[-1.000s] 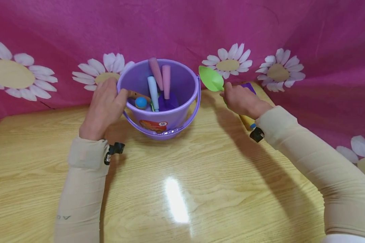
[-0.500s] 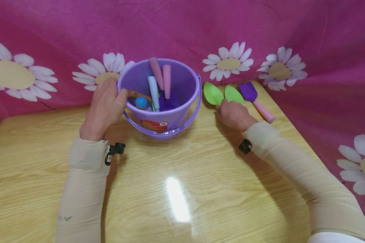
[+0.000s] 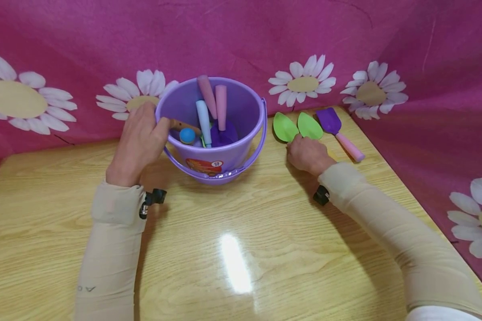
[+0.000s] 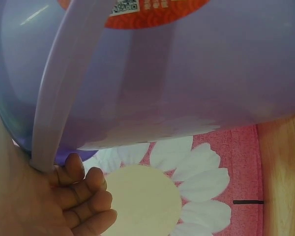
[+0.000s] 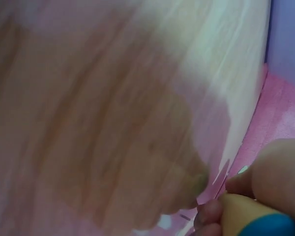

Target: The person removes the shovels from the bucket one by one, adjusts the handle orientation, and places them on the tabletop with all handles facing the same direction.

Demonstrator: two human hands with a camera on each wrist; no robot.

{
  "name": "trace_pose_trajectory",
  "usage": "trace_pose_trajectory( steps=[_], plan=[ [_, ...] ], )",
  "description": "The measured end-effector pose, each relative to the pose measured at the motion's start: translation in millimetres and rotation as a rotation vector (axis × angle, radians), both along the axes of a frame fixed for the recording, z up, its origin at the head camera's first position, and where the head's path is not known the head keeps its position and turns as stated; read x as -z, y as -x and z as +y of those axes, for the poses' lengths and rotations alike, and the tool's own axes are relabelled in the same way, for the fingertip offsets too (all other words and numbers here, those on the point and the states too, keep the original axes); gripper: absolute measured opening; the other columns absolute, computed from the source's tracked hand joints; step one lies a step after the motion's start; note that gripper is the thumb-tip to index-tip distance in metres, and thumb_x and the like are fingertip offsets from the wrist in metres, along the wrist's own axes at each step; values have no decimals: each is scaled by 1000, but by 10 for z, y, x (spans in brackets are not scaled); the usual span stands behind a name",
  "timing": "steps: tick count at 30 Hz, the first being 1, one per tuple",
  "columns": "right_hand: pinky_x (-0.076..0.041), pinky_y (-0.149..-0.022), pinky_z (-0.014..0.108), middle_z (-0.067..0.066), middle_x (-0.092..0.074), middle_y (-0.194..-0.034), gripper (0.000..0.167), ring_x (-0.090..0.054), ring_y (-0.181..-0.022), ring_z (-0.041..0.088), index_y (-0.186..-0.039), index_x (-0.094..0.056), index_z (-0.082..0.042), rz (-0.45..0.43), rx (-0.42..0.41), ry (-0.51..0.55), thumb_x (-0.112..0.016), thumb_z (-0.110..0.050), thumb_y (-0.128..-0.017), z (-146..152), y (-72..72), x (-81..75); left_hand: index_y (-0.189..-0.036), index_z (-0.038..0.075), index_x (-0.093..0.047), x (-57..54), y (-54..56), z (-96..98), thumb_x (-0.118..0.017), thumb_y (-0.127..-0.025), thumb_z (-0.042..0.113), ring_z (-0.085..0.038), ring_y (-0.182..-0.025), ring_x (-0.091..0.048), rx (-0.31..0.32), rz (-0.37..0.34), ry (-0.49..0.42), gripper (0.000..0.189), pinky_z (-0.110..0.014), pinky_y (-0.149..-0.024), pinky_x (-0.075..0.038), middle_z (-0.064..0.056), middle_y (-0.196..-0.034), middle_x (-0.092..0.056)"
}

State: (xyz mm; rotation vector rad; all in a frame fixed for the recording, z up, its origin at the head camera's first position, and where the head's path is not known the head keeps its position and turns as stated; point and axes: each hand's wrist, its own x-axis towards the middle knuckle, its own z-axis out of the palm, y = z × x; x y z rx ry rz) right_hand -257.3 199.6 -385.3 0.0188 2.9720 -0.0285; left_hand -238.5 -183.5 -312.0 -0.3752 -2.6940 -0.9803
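Note:
My left hand (image 3: 138, 142) grips the left rim of a purple bucket (image 3: 237, 154), close to where its handle joins. In the left wrist view, its fingers (image 4: 88, 196) curl at the rim. My right hand (image 3: 307, 154) is low over the table at the right, holding a toy trowel with a green leaf-shaped blade (image 3: 285, 128). Its yellow handle (image 5: 241, 211) with a blue end shows between thumb and fingers in the right wrist view. Just right of that blade lies a second green trowel (image 3: 310, 126), its handle partly hidden by my hand.
A purple toy shovel (image 3: 329, 120) with a pink handle lies right of the green trowels. Inside the bucket stand pink handles (image 3: 221, 107), a light blue handle (image 3: 203, 122) and a blue knob (image 3: 187, 136). Flowered pink cloth (image 3: 233, 40) backs the wooden table (image 3: 184, 249).
My right hand has lowered the green trowel from the air beside the bucket to the table, left of the other one. My left hand has stayed on the rim.

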Motion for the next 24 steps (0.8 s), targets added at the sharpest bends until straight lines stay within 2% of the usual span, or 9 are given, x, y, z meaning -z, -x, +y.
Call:
trace_pose_trajectory(
  steps=[9, 15, 19, 24],
  plan=[
    [-59, -76, 62, 29, -69, -109, 45, -71, -99, 48, -110, -57, 8, 13, -29, -71, -31, -28, -106, -8, 20, 37, -110, -7, -53, 15, -3, 2, -38, -100, 31, -41, -106, -46, -1, 10, -7, 42, -49, -97, -34, -24, -106, -55],
    [-60, -73, 60, 27, -71, -106, 41, -72, -96, 45, -104, -61, 7, 0, -53, -114, -35, -24, -102, -21, 17, -4, -109, -7, -53, 11, 3, 3, -39, -100, 31, -42, -106, -47, 0, 22, -4, 42, -50, -98, -34, -25, -104, -54],
    [-60, -72, 59, 26, -73, -103, 46, -73, -93, 45, -95, -67, 4, -14, -56, -133, -37, -30, -104, -45, 20, -51, -110, -7, -53, 9, 3, 1, -39, -100, 32, -42, -108, -47, 0, 19, -8, 43, -50, -100, -34, -24, -105, -54],
    [-59, -67, 54, 21, -73, -94, 53, -72, -85, 41, -77, -67, -6, -34, -46, -158, -41, -42, -105, -58, 2, -124, -112, -7, -53, 11, -1, 0, -38, -100, 32, -41, -110, -46, 0, 2, -6, 44, -51, -101, -33, -24, -109, -55]
  ],
)
